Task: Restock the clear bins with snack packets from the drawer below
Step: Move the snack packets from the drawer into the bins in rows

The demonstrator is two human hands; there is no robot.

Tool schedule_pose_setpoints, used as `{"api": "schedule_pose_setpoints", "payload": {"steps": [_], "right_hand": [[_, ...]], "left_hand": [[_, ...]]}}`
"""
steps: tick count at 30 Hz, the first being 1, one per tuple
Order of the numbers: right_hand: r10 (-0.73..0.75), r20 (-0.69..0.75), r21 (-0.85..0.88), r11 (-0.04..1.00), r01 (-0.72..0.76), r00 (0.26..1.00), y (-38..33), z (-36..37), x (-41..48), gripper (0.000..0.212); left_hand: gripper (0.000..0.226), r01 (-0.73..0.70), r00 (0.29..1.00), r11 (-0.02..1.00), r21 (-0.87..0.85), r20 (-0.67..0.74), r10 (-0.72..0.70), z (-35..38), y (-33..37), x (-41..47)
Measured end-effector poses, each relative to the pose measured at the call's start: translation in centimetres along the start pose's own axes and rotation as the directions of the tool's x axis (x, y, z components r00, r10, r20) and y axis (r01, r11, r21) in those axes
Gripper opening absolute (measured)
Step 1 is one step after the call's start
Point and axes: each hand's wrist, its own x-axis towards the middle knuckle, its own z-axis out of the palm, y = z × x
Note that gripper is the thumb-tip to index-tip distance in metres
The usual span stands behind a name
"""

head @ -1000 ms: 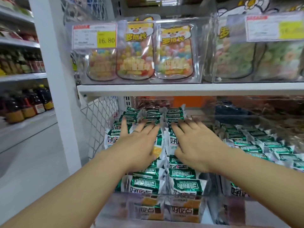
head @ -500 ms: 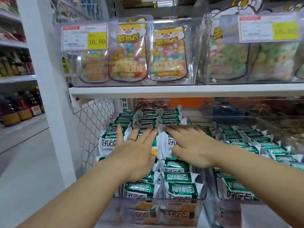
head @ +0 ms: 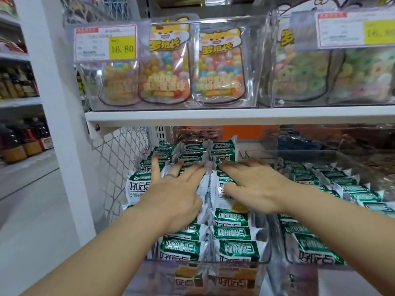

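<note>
Bin (head: 154,276): clear rigid plastic with straight walls, under the white shelf (head: 235,115). Contents: packets (head: 233,233), glossy green-and-silver foil pillows with crimped saw-tooth ends, lying in two rows up to the bin's rim and above it. Left hand (head: 171,195) and right hand (head: 256,189) rest side by side on the packets mid-bin, fingers straight and spread, grip released, nothing held. Step, as judged: pressing the stock level, with the bin looking near full. The next move calls for light, even pressure, as slick foil slides, then possibly more packets. The drawer is not in view. Right of bin: second bin (head: 303,280), same packets. Above bin: soft clear candy pouches (head: 164,67).
</note>
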Motion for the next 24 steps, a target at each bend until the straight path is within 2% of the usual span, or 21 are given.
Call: {"api": "schedule_pose_setpoints", "payload": {"steps": [3, 8, 11, 14, 19, 22, 24], "right_hand": [[-0.006, 0.029, 0.015, 1.0, 0.006, 1.0, 0.5, 0.2, 0.1, 0.057], [-0.007, 0.086, 0.03, 1.0, 0.004, 0.996, 0.6, -0.2, 0.9, 0.057], [-0.034, -0.019, 0.145, 0.989, 0.036, 0.999, 0.9, -0.5, 0.6, 0.055], [0.017, -0.097, 0.242, 0.97, 0.007, 0.995, 1.1, -1.1, 1.1, 0.054], [0.095, 0.014, 0.178, 0.979, -0.096, 0.995, 1.1, -1.4, 3.9, 0.051], [0.163, 0.053, 0.127, 0.977, -0.169, 0.985, 0.8, -0.9, 4.8, 0.039], [0.197, 0.066, 0.113, 0.972, -0.204, 0.978, 0.8, -0.8, 4.7, 0.043]], "left_hand": [[0.062, 0.005, 1.0, 1.0, 0.007, -0.011, -0.005, 0.2, 0.3, 0.1], [0.062, 0.001, 0.998, 1.0, 0.007, 0.065, -0.001, -0.6, 0.9, 0.2], [0.064, 0.016, 0.999, 1.0, -0.026, 0.031, -0.016, -0.5, 0.3, -0.4], [0.064, 0.021, 1.0, 0.999, -0.048, -0.007, -0.022, -0.1, -0.2, -1.1], [0.059, 0.026, 0.999, 0.999, -0.027, -0.02, -0.026, 0.2, -0.9, -1.6], [0.064, 0.03, 0.999, 0.999, 0.02, -0.046, -0.029, 0.6, -1.2, -1.5], [0.059, 0.033, 0.999, 0.999, 0.037, -0.042, -0.031, 0.9, -1.2, -1.5]]}}
